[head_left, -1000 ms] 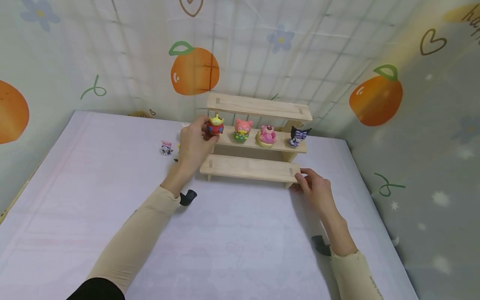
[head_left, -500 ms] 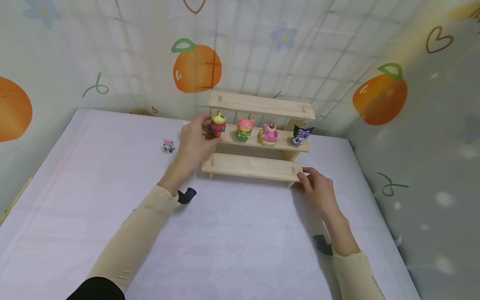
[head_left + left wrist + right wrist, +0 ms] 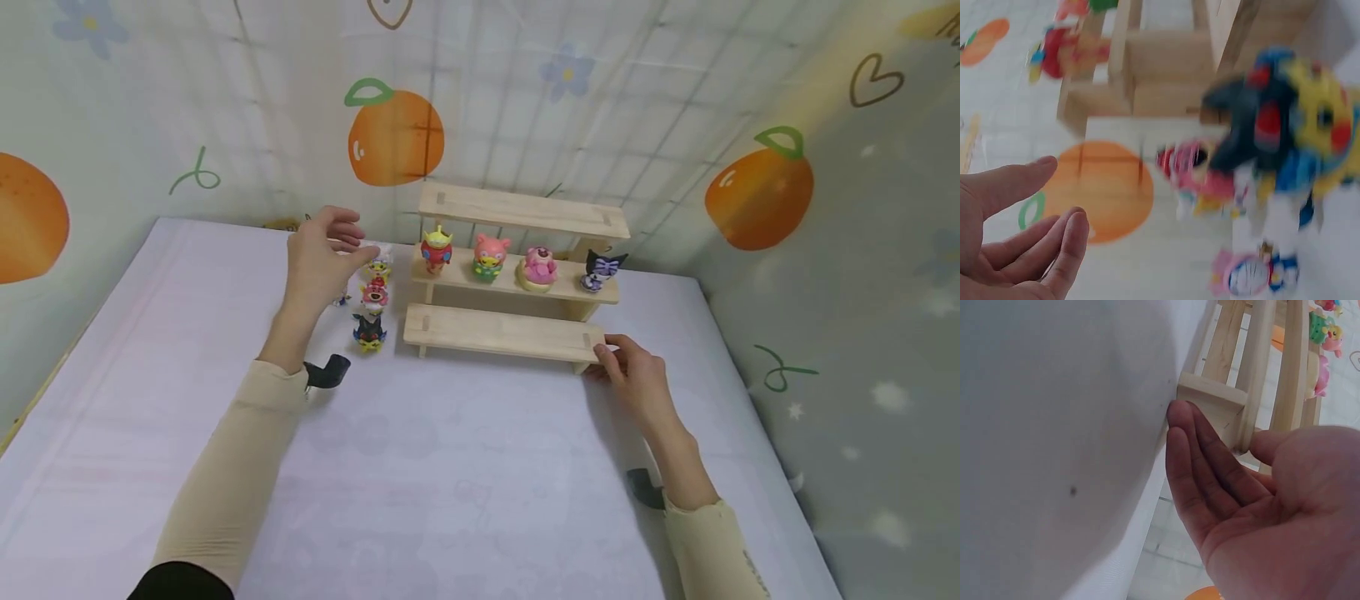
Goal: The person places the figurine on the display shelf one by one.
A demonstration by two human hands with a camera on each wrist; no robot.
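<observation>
My left hand is in the air left of a three-tier wooden display shelf, fingers apart with nothing between them. Below and beside it stand small toy figures: a yellow one with a dark hood, a pink-and-red one and a white-topped one. A small pink-hooded figure shows in the left wrist view. On the middle tier stand a green-and-red alien figure, a pink-and-green figure, a pink bear and a black-hooded figure. My right hand holds the bottom tier's right end, thumb at the board, fingers against the leg.
A white cloth covers the table. Behind the shelf hangs a curtain printed with oranges, over a wire grid. A grey-toned curtain borders the right side.
My left hand has let go of the alien figure, which now stands on the middle tier's left end, and has moved left. My right hand stays at the shelf's end.
</observation>
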